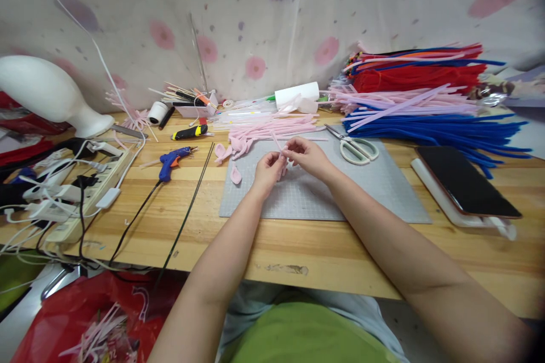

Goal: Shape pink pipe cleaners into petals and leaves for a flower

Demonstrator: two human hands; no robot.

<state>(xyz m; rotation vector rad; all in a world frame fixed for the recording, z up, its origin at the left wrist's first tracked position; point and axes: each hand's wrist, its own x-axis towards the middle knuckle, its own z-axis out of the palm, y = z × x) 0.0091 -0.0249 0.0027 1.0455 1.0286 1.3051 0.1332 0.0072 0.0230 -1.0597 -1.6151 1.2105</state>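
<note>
Both of my hands meet over the grey cutting mat (374,193) and pinch one pink pipe cleaner (279,146) between them. My left hand (269,169) is closed on its lower part. My right hand (307,156) has its fingers pinched on the same piece from the right. Bent pink petal shapes (230,159) lie on the mat's left edge, and a pile of pink pipe cleaners (272,127) lies just behind my hands.
Scissors (355,146) lie on the mat's far right. A dark phone (464,181) rests at right before stacks of blue, pink and red pipe cleaners (426,96). A blue glue gun (172,161), power strip (85,187), white foam head (46,93) and utility knife (189,133) crowd the left.
</note>
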